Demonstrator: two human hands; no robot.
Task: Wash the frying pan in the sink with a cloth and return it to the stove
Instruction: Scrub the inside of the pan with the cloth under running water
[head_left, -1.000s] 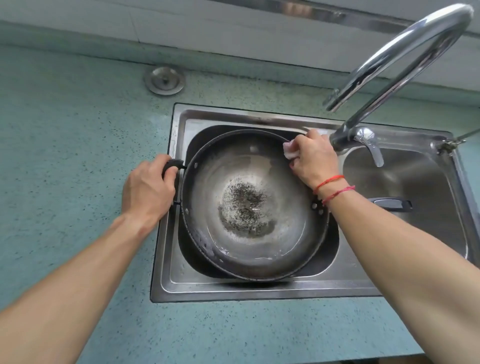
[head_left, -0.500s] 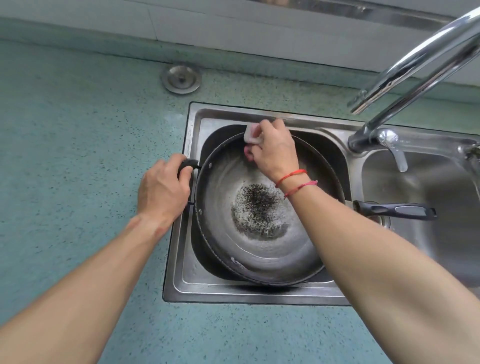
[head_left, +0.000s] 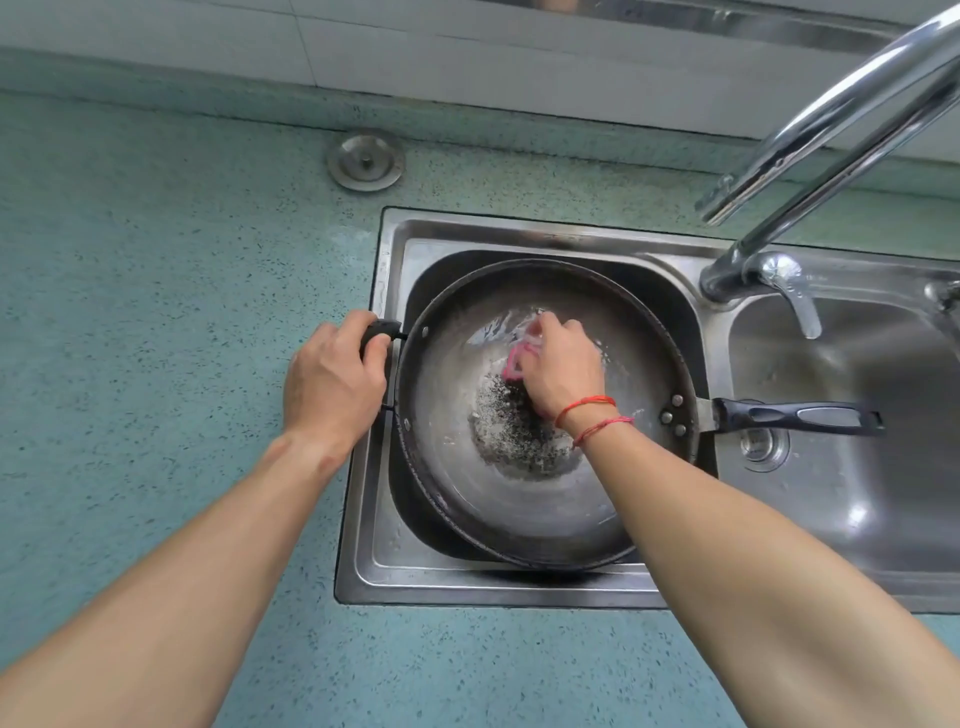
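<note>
A dark frying pan (head_left: 467, 493) lies in the left basin of the steel sink (head_left: 374, 561), its long black handle (head_left: 795, 415) reaching right over the other basin. Burnt black specks cover the pan's centre. My left hand (head_left: 332, 384) grips the small black helper handle on the pan's left rim. My right hand (head_left: 561, 369) is inside the pan, pressing a pink and white cloth (head_left: 519, 358) against the upper middle of the wet bottom. Most of the cloth is hidden under my fingers.
The curved chrome tap (head_left: 831, 135) arches over the top right, with its lever (head_left: 789, 291) at the basin divider. A round metal cap (head_left: 365, 161) sits in the teal countertop (head_left: 156, 338) behind the sink. The right basin has a drain (head_left: 761, 447).
My right hand has carried the cloth from the pan's far rim down to the middle of its bottom. The left hand keeps its grip. The view has shifted left.
</note>
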